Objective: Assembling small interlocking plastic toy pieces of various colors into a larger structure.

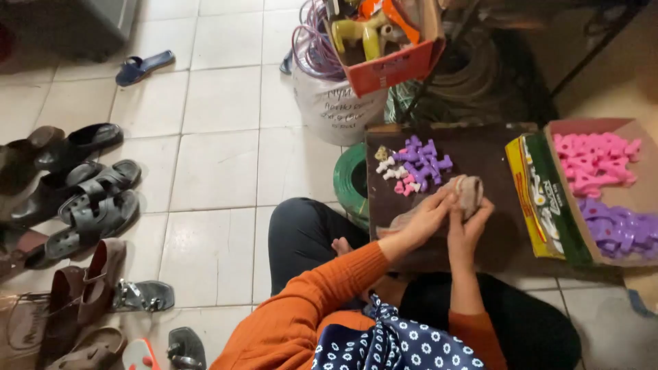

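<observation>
Both hands meet over a dark board (480,154). The left hand (428,218) and the right hand (468,226) are both closed on a tan cloth (468,192), which sits bunched up between them, above the board. A small pile of purple, pink and white pieces (417,164) lies just beside the cloth (very near the fingers). A loose bit of cloth could sweep into the pile and knock pieces onto the floor. The left arm, in an orange sleeve, is bent in from the side, and the right forearm points straight up from the lap.
</observation>
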